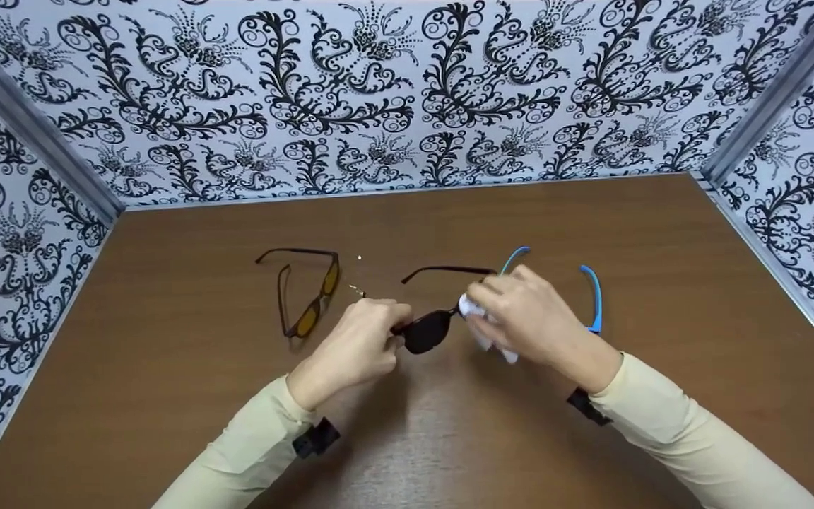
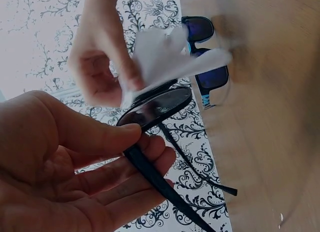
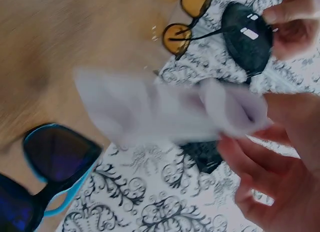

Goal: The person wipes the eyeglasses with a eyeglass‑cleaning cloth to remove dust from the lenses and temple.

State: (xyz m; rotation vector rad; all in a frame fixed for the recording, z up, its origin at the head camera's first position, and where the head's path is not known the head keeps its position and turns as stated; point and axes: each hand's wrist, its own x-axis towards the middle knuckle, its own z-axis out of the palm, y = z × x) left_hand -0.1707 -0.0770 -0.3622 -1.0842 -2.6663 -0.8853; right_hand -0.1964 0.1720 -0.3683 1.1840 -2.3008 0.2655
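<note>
Dark-lensed sunglasses (image 1: 427, 332) are held up over the table between both hands. My left hand (image 1: 356, 339) pinches them at the frame's corner by the hinge, thumb against the lens edge in the left wrist view, with one temple running down past the fingers (image 2: 160, 164). A white cloth (image 3: 150, 106) is gripped in my right hand (image 1: 534, 318), which holds it against the other lens. That lens is largely hidden behind cloth and fingers. The cloth's loose end hangs out, blurred, in the right wrist view.
Yellow-lensed glasses (image 1: 309, 317) lie to the left on the brown wooden table (image 1: 188, 396), temples unfolded. Sunglasses with blue temples (image 1: 594, 297) lie behind my right hand, partly hidden. A small gold-coloured piece (image 1: 356, 290) shows beyond my left hand. Patterned walls (image 1: 379, 92) border the table.
</note>
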